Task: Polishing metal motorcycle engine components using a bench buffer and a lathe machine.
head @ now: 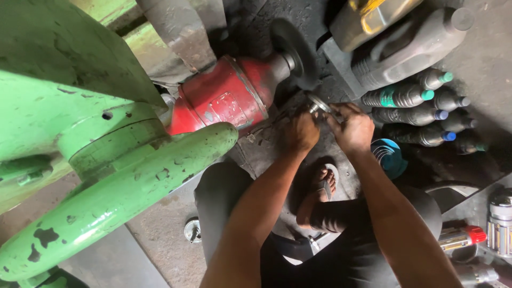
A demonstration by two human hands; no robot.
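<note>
The person squats on the concrete floor [160,234] in front of a red motor [224,98] mounted on a heavy green machine frame [80,160], and both hands meet just below the dark grinding wheel [293,50] at the end of the motor's shaft. Between the hands sits a small round metal disc [318,103], bright at its rim; it is held up off the floor, near the wheel but apart from it as far as the view shows. Judged from this, the work on the disc is mid-way: the piece is in hand and being handled, not yet set against the wheel or laid aside. The left hand [300,132] is curled tight, its fingers closed near the lower edge of the disc; whether they pinch the disc itself or a small part beside it cannot be told, since the knuckles hide the tips. The right hand [353,128] is also closed, its fingers [337,113] wrapped about the disc's right side and gripping it. To the right lies a row of dark plastic bottles [410,106] with green and blue caps, a grey jerrycan [410,45] above them, and a blue coiled thing [388,156] by the right forearm. A sandalled foot [321,186] shows between the arms.
</note>
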